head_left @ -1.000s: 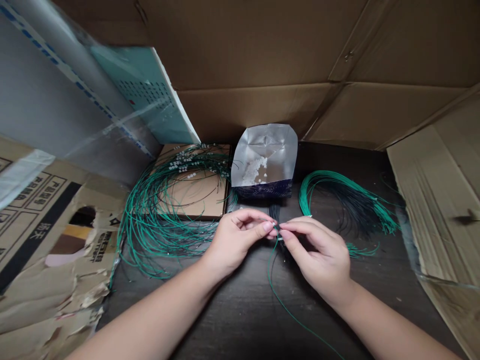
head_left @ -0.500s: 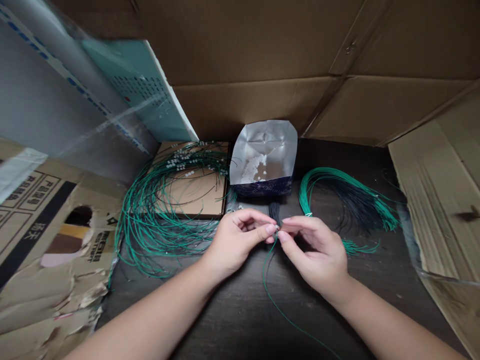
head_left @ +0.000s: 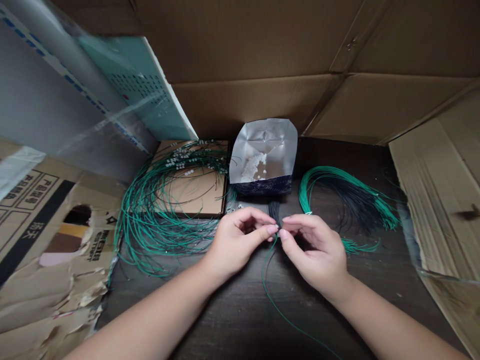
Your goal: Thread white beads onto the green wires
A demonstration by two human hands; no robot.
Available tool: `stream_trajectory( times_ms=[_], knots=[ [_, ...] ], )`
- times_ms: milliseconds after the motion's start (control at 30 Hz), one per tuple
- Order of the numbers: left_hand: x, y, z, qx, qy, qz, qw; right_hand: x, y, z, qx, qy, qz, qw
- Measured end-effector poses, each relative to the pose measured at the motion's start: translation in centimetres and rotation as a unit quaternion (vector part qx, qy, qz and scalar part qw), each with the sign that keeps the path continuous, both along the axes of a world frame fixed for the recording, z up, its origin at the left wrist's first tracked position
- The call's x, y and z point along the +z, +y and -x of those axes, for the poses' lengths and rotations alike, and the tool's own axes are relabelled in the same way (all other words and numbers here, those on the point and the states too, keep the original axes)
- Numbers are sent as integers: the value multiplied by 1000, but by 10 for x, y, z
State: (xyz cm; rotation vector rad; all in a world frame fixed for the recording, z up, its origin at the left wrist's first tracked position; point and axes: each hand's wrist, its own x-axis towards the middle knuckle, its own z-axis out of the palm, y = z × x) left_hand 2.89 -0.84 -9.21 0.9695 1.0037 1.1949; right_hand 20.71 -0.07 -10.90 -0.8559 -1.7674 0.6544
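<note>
My left hand (head_left: 240, 237) pinches a small pale piece at the end of a green wire (head_left: 267, 292), which trails down to the bottom edge. Close beside it on the right, my right hand (head_left: 315, 247) has thumb and forefinger drawn together at the same spot; what lies between them is too small to make out. Just behind the fingertips lies a bundle of black wires (head_left: 274, 211). An open silver bag (head_left: 279, 145) with small white pieces (head_left: 255, 167) in it stands beyond my hands.
Green wires (head_left: 150, 250) with white ends spread over a flat cardboard box (head_left: 198, 192) at left. A tied bundle of green and black wires (head_left: 307, 192) lies at right. Cardboard walls (head_left: 255, 105) surround the dark table (head_left: 232, 310).
Both hands stay almost in place at the wire's end. My right thumb tip has shifted very slightly; the view has moved a little.
</note>
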Motion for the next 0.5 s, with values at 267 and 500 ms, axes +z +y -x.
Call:
stream_trajectory(
  times_ms=[267, 500],
  knots=[
    [1, 0, -1, 13, -4, -15, 1000, 0, 0, 0, 10, -11, -11, 1000],
    [1, 0, -1, -5, -15, -4, 1000, 0, -1, 0, -16, 21, 23, 999]
  ],
)
